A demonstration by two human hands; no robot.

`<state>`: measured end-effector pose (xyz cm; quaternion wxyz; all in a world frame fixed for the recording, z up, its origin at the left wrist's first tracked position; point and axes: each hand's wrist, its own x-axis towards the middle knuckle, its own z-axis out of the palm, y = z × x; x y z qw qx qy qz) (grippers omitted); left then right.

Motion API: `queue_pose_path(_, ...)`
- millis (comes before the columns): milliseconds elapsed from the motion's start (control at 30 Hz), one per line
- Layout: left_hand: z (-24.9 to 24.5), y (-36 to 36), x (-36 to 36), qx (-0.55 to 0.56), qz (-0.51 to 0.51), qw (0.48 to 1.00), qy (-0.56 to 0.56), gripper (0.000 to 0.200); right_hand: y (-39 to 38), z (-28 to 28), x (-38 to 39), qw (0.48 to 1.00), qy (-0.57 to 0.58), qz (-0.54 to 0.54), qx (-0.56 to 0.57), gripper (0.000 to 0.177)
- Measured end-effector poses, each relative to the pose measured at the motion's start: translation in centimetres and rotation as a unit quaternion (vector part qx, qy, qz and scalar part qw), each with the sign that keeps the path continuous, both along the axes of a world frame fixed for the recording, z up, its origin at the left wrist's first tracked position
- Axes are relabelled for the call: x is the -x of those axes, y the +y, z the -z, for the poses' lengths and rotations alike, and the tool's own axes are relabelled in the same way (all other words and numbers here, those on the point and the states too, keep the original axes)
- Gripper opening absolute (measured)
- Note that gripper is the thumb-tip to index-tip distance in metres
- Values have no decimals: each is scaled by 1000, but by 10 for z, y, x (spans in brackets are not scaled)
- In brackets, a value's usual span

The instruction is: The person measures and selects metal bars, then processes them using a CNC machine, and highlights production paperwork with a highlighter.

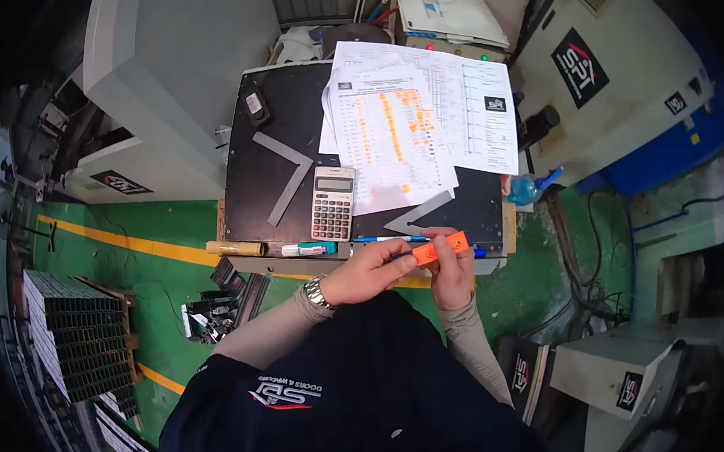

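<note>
Left hand (369,274) and right hand (452,280) both pinching the orange highlighter (428,255) at the 5 o'clock edge of the counter (252,208), whose bare corner's at 8; calculator (333,204) sits highlighter's 10.

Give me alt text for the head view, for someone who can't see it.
A person's left hand and right hand hold an orange marker at the near edge of a black work surface. Beyond them lie a calculator and printed sheets streaked with orange; the surrounding floor is green.
</note>
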<state>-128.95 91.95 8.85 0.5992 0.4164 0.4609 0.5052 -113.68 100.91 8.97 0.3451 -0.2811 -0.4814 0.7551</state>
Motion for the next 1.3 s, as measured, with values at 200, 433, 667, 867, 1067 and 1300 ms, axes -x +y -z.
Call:
queue_pose_path(200, 0, 19, 12, -44, 11, 999, 22, 31, 28, -20, 27, 978, -97, 40, -181, 21)
queue_pose_path(433, -49, 37, 60, -112, 42, 972, 202, 28, 136, -71, -20, 932, 180, 310, -56, 27)
queue_pose_path(667, -24, 46, 124, -140, -73, 898, 410, 27, 153, -63, -23, 911, 32, 389, -137, 44)
queue_pose_path(867, 5, 90, 143, -147, -102, 800, 572, 32, 134, 5, 73, 960, -17, 270, -70, 28)
queue_pose_path(1067, 1, 97, 150, -115, -88, 799, 584, 32, 141, 21, 117, 969, -61, 219, -94, 28)
queue_pose_path(1300, 1, 99, 161, -108, -79, 830, 542, 30, 152, 49, 122, 942, -143, 201, -226, 28)
